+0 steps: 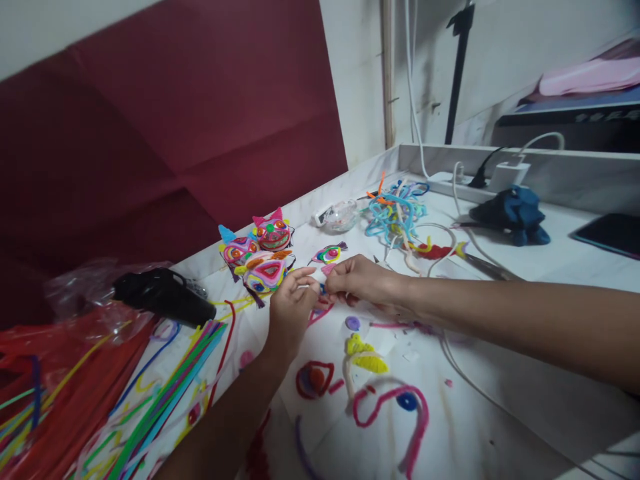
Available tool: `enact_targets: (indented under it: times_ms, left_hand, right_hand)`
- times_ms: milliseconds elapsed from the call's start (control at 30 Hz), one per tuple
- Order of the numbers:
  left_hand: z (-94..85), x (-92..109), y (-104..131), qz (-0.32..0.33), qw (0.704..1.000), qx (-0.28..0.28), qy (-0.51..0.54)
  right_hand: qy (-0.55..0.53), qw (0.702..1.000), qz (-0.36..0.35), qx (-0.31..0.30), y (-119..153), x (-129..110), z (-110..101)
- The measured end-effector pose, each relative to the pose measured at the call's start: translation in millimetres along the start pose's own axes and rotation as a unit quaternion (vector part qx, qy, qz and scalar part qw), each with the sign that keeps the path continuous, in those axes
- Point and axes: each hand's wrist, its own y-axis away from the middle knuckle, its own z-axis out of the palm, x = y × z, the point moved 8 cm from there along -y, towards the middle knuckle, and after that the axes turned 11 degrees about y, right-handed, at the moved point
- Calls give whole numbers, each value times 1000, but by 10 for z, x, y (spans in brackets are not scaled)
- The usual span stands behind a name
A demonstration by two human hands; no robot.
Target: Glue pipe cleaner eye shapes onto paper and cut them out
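Pinching small craft piece (323,289) beside chenille animal heads (257,260), fingertips of left hand (293,303) and right hand (363,280) gripping it, seemingly for steadiness

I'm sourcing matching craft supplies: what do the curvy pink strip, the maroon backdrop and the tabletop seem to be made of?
Curvy pink strip: probably pipe cleaner, matte, with fuzzy-looking edges and a bent shape.
Maroon backdrop: perhaps heavy paper or cloth, matte, with straight fold creases.
Tabletop: possibly laminate or stone; it looks smooth and white, with faint vein-like streaks.
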Motion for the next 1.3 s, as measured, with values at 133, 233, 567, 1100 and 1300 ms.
enact_targets:
  times_ms: [133, 233, 567, 1100, 1300]
  left_hand:
    - [48, 294, 87, 136, 974, -47, -175]
    - [97, 449, 159, 221, 941, -70, -248]
    - [151, 441, 152, 221, 930, -123, -268]
    - [-44, -95, -122, 149, 928, -143, -308]
    - [-58, -431, -201, 114, 914, -171, -350]
  right_hand:
    - [-8, 1000, -17, -9, 49, -36, -37]
    - [-9, 1000, -25, -15, 85, -62, -37]
    - [1, 999, -35, -34, 52, -27, -13]
    - [113, 992, -19, -52, -245, 157, -84]
    - [202, 977, -66, -20, -343, 74, -265]
